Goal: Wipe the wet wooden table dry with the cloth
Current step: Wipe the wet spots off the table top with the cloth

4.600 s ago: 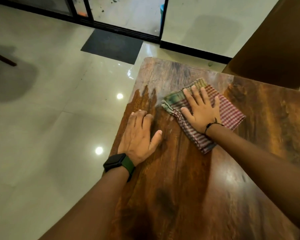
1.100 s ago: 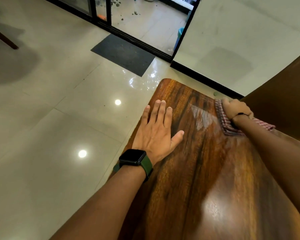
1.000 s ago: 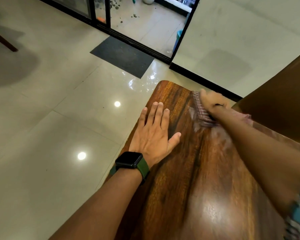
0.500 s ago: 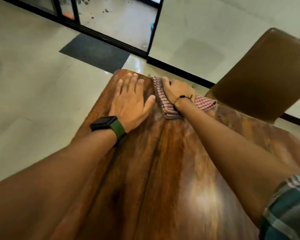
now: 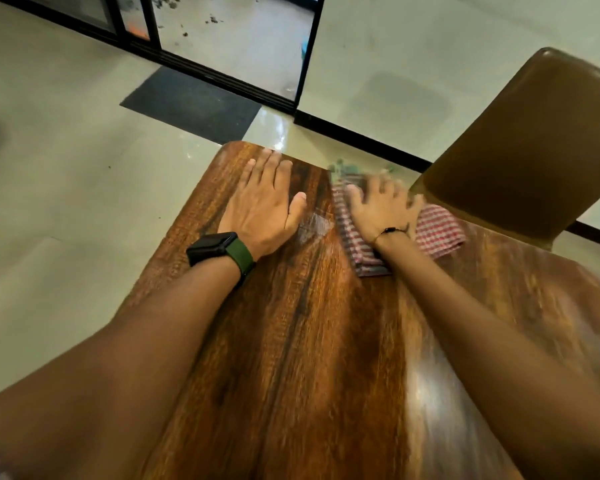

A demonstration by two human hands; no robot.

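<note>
The dark wooden table [image 5: 309, 341] runs away from me, its far end near the top middle. My left hand [image 5: 264, 206] lies flat on the far left part of the top, fingers spread, a black watch with a green strap on the wrist. Just to its right, my right hand [image 5: 381, 209] presses flat on a folded red-and-white checked cloth [image 5: 437, 233] with a green edge, near the table's far edge. The hand is motion-blurred. A pale wet smear [image 5: 314, 225] shines between the two hands.
A brown chair back [image 5: 520, 143] stands at the table's far right, close to the cloth. Glossy pale floor tiles [image 5: 66, 209] lie to the left. A dark doormat [image 5: 191, 102] sits before a black-framed sliding glass door [image 5: 229, 39].
Over the frames, my right hand swept the cloth from mid-table to the far edge, leftward along it, then slightly back right. My left hand moved up toward the far left corner.
</note>
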